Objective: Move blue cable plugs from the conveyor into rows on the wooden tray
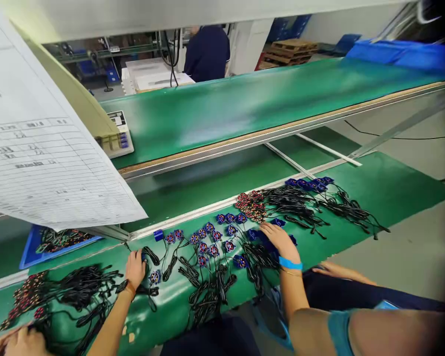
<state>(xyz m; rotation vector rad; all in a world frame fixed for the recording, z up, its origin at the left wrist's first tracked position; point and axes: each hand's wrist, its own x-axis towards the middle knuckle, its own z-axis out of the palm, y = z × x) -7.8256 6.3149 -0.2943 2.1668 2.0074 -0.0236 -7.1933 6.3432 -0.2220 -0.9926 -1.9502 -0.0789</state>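
Head view: round blue motors (207,240), black cords (207,291).

A green work surface (356,198) is covered with small blue motors (215,237) in rows at the middle, bundled black leads (207,287) near, and more motor heaps left and far right.

Bare forearms here, no sleeves reaching the wrists. Left hand (135,267) wears a brown band at the wrist; right hand (281,241) wears a bright blue wristband (290,264).
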